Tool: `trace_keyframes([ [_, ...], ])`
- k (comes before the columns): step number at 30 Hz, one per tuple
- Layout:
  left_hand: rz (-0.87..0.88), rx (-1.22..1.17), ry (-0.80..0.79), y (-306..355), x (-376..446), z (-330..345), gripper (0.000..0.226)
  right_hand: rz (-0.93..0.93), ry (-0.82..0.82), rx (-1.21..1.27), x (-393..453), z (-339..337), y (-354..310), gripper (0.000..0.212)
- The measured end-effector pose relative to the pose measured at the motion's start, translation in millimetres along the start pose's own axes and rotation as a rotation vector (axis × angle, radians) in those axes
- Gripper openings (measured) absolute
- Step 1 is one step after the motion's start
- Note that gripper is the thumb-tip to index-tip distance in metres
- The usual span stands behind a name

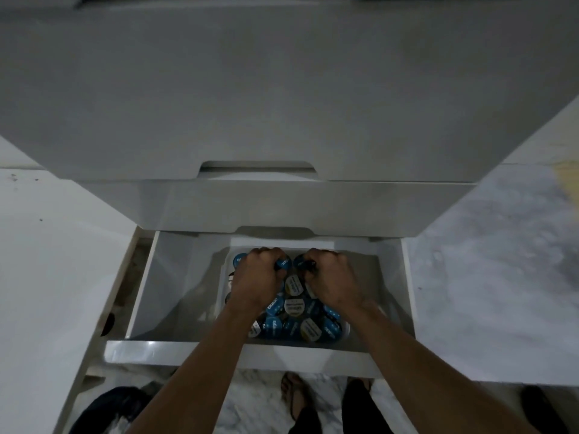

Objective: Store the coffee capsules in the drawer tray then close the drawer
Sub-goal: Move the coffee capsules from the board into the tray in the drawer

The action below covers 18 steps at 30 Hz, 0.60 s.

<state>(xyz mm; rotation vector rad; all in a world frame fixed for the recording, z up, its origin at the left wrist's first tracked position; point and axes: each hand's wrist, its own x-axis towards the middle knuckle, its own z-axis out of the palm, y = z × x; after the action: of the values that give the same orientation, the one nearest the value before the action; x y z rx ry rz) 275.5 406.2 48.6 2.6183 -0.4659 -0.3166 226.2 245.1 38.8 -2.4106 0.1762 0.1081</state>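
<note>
A white drawer point(194, 350) stands pulled out low in a white cabinet. Inside it sits a pale tray point(221, 286) packed with several coffee capsules point(294, 311), blue-lidded and cream-lidded. Both my hands are down in the tray near its far end. My left hand point(255, 277) is closed around a blue capsule point(283, 263). My right hand point(329, 277) is closed around a dark capsule point(303, 264). The two held capsules are close together, just above the others. My forearms hide part of the tray.
Closed white drawer fronts point(282, 104) rise above the open one. A marble-patterned floor point(488, 261) spreads right and below. My sandalled foot point(293, 393) stands under the drawer front. A dark cloth heap point(116, 408) lies at the bottom left.
</note>
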Motion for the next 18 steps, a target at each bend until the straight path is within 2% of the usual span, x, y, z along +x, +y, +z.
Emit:
trace_keyframes([
  [9, -0.011, -0.049, -0.049, -2.7, 3.4, 5.4, 0.029, 0.045, -0.062, 0.005, 1.1, 2.0, 0.3, 0.025],
  [18, 0.001, -0.031, -0.031, -8.8, 5.4, 4.9, 0.016, 0.059, -0.03, 0.011, 3.2, 5.1, 4.6, 0.03],
])
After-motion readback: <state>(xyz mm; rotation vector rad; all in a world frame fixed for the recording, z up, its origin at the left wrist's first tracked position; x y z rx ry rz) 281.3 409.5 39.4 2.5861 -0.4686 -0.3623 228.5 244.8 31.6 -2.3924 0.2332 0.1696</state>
